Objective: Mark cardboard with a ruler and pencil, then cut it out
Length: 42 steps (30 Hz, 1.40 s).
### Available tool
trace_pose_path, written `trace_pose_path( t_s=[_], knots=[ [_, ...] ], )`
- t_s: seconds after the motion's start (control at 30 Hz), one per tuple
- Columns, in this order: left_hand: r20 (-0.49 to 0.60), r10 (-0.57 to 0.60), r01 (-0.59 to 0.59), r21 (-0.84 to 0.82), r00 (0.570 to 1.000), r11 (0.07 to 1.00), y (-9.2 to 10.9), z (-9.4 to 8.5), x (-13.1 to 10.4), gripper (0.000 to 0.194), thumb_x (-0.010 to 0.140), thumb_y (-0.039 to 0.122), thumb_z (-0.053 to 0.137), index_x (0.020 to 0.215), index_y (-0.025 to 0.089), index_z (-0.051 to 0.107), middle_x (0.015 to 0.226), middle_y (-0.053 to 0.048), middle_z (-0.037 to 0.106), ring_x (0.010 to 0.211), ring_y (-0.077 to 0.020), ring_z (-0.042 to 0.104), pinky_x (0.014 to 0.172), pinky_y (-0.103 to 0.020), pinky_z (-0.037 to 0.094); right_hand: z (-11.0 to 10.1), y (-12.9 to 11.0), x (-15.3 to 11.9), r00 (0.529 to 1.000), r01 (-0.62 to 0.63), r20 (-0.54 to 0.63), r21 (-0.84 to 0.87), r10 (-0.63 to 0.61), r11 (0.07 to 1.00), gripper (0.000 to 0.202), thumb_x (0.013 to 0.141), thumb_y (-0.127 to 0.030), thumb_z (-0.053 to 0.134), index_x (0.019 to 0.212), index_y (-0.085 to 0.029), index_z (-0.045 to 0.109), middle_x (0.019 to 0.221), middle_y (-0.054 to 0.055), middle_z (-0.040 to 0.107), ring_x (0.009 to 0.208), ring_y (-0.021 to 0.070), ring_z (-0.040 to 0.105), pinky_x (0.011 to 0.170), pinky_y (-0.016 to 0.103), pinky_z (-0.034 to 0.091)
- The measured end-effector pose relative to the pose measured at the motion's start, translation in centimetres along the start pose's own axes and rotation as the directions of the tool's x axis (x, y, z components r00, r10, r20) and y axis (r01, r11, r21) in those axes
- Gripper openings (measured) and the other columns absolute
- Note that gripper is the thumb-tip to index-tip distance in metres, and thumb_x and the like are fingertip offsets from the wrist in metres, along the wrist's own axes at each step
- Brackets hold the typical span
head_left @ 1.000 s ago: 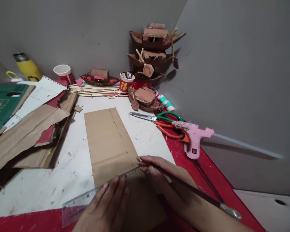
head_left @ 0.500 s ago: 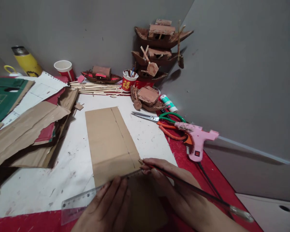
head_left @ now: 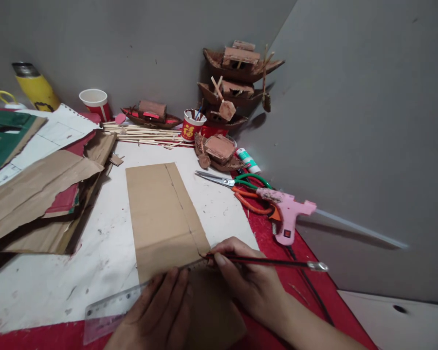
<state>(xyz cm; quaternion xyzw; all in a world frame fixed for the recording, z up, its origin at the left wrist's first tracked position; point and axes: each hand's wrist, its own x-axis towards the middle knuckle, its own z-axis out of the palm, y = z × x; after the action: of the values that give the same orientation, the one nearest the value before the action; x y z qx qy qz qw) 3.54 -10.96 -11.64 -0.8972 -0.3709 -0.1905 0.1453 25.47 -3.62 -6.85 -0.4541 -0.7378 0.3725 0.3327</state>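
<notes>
A clear plastic ruler point(head_left: 111, 306) lies slantwise across a long brown cardboard piece point(head_left: 164, 209). My left hand point(head_left: 160, 306) presses down on it, fingers close together and the thumb hidden. In my right hand point(head_left: 244, 277) is a red and black pencil point(head_left: 270, 261), pinched near its point, with its silver end aimed right. The pencil tip touches the cardboard at the ruler's upper edge, close to the right end of that edge. A pencil line with small marks runs down the cardboard's right side to the tip. The near part of the cardboard is in shadow.
Torn cardboard point(head_left: 40, 194) is heaped at left. Scissors point(head_left: 219, 180) and a pink glue gun point(head_left: 286, 214) lie at right, its cord running toward me. Behind are wooden sticks point(head_left: 142, 132), a paint cup point(head_left: 193, 125), model boats point(head_left: 237, 63) and a yellow bottle point(head_left: 36, 87).
My right hand has shifted slightly left, bringing the pencil tip down to the ruler's edge. The pencil has swung from slanting toward me to nearly level. The camera view has shifted a little.
</notes>
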Motion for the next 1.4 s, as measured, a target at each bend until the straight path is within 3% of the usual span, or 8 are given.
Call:
trace_pose_path(
  t_s=[0.13, 0.77, 1.07, 1.27, 1.4],
  knots=[
    [-0.051, -0.003, 0.003, 0.013, 0.999, 1.000, 0.13, 0.43, 0.00, 0.036, 0.093, 0.019, 0.042, 0.123, 0.011, 0.059, 0.132, -0.012, 0.061, 0.138, -0.0293, 0.036, 0.120, -0.043, 0.017, 0.21, 0.38, 0.00, 1.000, 0.004, 0.015, -0.016, -0.004, 1.000, 0.021, 0.098, -0.027, 0.045, 0.089, -0.020, 0.062, 0.076, 0.002, 0.061, 0.065, 0.0142, 0.057, 0.057, 0.024, 0.045],
    [0.001, -0.014, 0.014, -0.034, 1.000, 0.999, 0.20, 0.08, -0.10, 0.039, 0.093, 0.021, 0.044, 0.130, 0.011, 0.054, 0.138, -0.012, 0.057, 0.140, -0.0284, 0.034, 0.120, -0.042, 0.016, -0.22, -0.09, 0.04, 0.994, 0.049, 0.102, -0.101, -0.038, 0.994, 0.017, 0.098, -0.023, 0.042, 0.086, -0.021, 0.054, 0.071, 0.000, 0.054, 0.062, 0.0130, 0.051, 0.055, 0.025, 0.041],
    [-0.037, -0.015, 0.014, -0.009, 0.999, 1.000, 0.42, 0.77, -0.40, 0.041, 0.092, 0.023, 0.045, 0.130, 0.010, 0.055, 0.143, -0.015, 0.051, 0.139, -0.0294, 0.037, 0.119, -0.042, 0.018, 0.20, 0.21, 0.24, 0.997, 0.068, 0.036, -0.070, -0.065, 0.995, 0.018, 0.098, -0.022, 0.042, 0.089, -0.021, 0.057, 0.076, 0.001, 0.059, 0.067, 0.0141, 0.056, 0.060, 0.025, 0.044],
    [-0.017, -0.013, 0.012, -0.021, 1.000, 1.000, 0.36, 0.49, -0.31, 0.041, 0.093, 0.019, 0.041, 0.129, 0.009, 0.056, 0.139, -0.014, 0.055, 0.140, -0.0295, 0.034, 0.120, -0.042, 0.014, -0.07, 0.05, 0.12, 0.996, 0.040, 0.084, -0.076, -0.033, 0.996, 0.021, 0.099, -0.023, 0.042, 0.082, -0.021, 0.054, 0.071, 0.000, 0.054, 0.062, 0.0130, 0.051, 0.055, 0.024, 0.040],
    [-0.001, -0.040, 0.040, -0.014, 0.999, 0.999, 0.54, 0.37, -0.33, 0.041, 0.094, 0.022, 0.042, 0.131, 0.011, 0.054, 0.142, -0.012, 0.053, 0.140, -0.0271, 0.035, 0.120, -0.041, 0.017, 0.07, 0.17, 0.19, 0.998, 0.022, 0.056, -0.065, -0.019, 0.998, 0.021, 0.099, -0.024, 0.042, 0.084, -0.021, 0.056, 0.072, 0.000, 0.055, 0.063, 0.0129, 0.052, 0.056, 0.023, 0.041]
  ],
)
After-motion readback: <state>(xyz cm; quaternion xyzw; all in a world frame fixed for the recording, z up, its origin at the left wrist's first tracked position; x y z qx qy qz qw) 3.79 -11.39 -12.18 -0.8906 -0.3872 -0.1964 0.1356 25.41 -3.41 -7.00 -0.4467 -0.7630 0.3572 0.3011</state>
